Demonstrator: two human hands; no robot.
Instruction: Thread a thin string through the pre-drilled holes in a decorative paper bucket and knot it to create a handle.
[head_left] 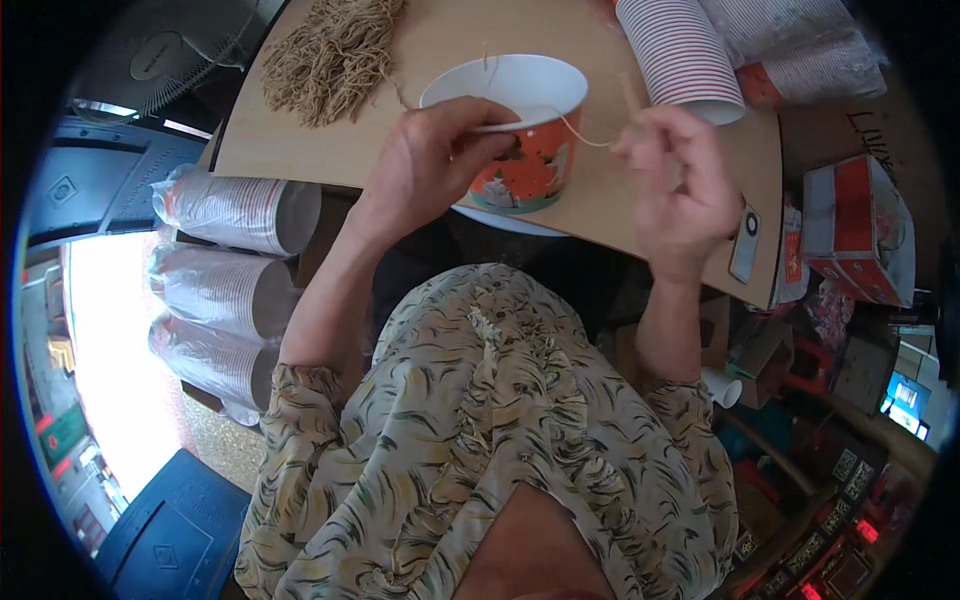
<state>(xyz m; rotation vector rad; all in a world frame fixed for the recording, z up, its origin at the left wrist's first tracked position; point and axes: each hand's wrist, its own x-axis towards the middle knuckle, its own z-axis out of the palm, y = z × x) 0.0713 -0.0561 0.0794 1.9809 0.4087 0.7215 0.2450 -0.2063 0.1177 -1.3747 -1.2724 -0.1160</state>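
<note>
An orange paper bucket (530, 180) with a white inside and a printed green base stands tilted at the near edge of the table. My left hand (425, 165) pinches its rim on the near left side, the thumb outside and fingers reaching over the lip. A thin tan cord (585, 138) runs from the bucket's rim to my right hand (685, 185), whose fingers are closed around it; a blurred tan length sticks up above them. Another short cord end (488, 62) shows at the far rim. A heap of tan cords (335, 60) lies farther left.
Stacked white cups with red stripes (685, 55) lie at the far right, beside plastic-wrapped stacks (810, 65). A phone-like object (745, 245) rests near the table's right edge. Wrapped bucket stacks (225, 290) sit left below the table (610, 210). A red-and-white carton (858, 230) stands right.
</note>
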